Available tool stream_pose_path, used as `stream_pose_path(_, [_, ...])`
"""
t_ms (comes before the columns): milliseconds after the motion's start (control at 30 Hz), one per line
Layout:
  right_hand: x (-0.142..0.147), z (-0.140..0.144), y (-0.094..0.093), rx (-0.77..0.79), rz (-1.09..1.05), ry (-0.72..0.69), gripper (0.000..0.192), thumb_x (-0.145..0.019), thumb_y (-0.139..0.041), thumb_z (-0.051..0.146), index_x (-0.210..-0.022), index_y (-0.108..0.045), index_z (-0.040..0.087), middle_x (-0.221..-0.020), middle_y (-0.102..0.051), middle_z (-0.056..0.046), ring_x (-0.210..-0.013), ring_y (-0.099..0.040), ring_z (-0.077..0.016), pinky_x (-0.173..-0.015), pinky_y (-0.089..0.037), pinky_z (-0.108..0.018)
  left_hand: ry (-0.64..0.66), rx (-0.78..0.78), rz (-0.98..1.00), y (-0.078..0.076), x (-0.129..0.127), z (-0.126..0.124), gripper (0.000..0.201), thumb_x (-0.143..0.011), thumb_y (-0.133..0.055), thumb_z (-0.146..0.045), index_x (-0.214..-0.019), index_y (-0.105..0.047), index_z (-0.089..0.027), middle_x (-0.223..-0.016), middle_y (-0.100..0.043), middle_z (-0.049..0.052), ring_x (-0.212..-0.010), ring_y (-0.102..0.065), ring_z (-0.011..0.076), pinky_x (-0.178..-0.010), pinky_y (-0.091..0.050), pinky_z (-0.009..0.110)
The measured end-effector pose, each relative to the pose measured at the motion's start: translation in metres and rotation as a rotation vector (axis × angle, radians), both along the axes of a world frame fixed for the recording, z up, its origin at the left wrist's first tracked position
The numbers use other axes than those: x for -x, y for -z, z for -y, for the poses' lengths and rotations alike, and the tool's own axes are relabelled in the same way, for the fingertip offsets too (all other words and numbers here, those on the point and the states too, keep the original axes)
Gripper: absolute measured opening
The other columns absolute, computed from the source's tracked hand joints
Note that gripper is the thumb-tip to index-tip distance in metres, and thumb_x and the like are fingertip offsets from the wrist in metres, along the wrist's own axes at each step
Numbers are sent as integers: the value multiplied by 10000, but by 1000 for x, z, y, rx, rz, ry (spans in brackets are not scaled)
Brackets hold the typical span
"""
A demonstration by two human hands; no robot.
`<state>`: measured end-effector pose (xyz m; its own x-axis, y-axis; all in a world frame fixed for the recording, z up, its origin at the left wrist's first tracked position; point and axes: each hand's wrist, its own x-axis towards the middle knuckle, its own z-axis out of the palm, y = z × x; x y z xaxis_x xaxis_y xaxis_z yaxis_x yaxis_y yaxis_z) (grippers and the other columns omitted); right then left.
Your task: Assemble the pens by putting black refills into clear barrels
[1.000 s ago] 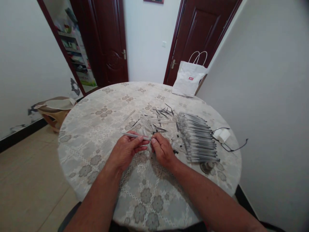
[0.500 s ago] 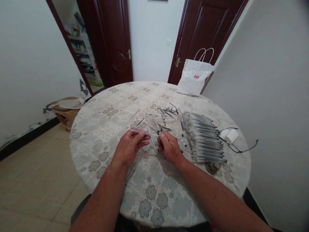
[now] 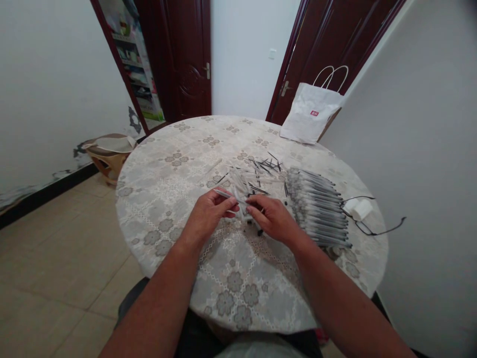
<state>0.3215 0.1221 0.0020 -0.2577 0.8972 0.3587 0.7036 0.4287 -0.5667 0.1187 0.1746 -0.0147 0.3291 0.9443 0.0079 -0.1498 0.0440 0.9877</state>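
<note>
The left hand [image 3: 206, 216] holds a clear pen barrel [image 3: 225, 195] pinched between thumb and fingers, its grip clamped on the near end, so the barrel lies above the round desk [image 3: 156, 199] with its long axis running from left and slightly far toward right and near, the open end pointing at the right hand [image 3: 274, 219]. The right hand sits just beside that end, fingers curled together on something small and dark; a black tip shows below the fingers near [image 3: 258, 231], but whether this is a refill or a cap is too small to tell, and whether it already touches the barrel is hidden by the fingertips. Both hands are about equally close to the barrel's free end, the left gripping it, the right meeting it from the right side. Just beyond the hands lies a loose pile of clear barrels [image 3: 238, 181] and, farther back, scattered black refills [image 3: 266, 166]. To the right, a neat row of assembled pens [image 3: 320, 211] lies with long axes running left to right. Past that row rest a pair of glasses [image 3: 372, 226] and a small white object [image 3: 361, 210], and a white paper bag [image 3: 311, 117] stands at the far edge
</note>
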Motion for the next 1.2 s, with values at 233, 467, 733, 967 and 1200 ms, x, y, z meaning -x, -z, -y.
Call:
stream_pose_path(233, [-43,11,-24,68,153,110,141,-974,-540,289,-978,-666,224,-784,-705,-15,-685,-618,-168,-657,-397,-272,125,-444,-491,10,-10,12,105,-864,-694,-325,-872,-704,-221,-763,-709,34,-673,-634,175,-626,-469,276])
stream_pose_path(467, [-61,17,3,-43,-84,356,182,-964,-560,344,-1024,-661,205,-828,-737,-32,-692,-645,-166,-665,-440,-261,453,-780,-829,13,-29,29,202,-895,-589,-183,-1054,-705,-232,-995,-708,50,-908,-656,210,-792,-465,301])
stream_pose_path(733, [-63,12,13,-96,-75,288,156,-956,-566,294,-999,-685,203,-820,-721,-28,-726,-660,-172,-699,-448,-265,501,-878,-1079,25,-42,32,217,-948,-537,-269,-1078,-710,-276,-991,-678,42,-877,-667,216,-722,-460,289])
stream_pose_path(967, [-68,12,15,-124,-52,300,146,-963,-561,263,-1016,-687,210,-857,-732,-32,-755,-665,-176,-710,-441,-264,492,-873,-1184,22,-49,32,244,-976,-474,-294,-1074,-697,-271,-979,-671,51,-817,-667,220,-672,-451,295])
stream_pose_path(1200, [-69,11,16,-126,-24,344,141,-965,-563,263,-1009,-683,205,-852,-732,-35,-754,-671,-178,-716,-440,-267,458,-891,-1188,24,-52,41,258,-961,-514,-302,-1189,-633,-278,-1018,-684,55,-852,-675,233,-693,-465,312])
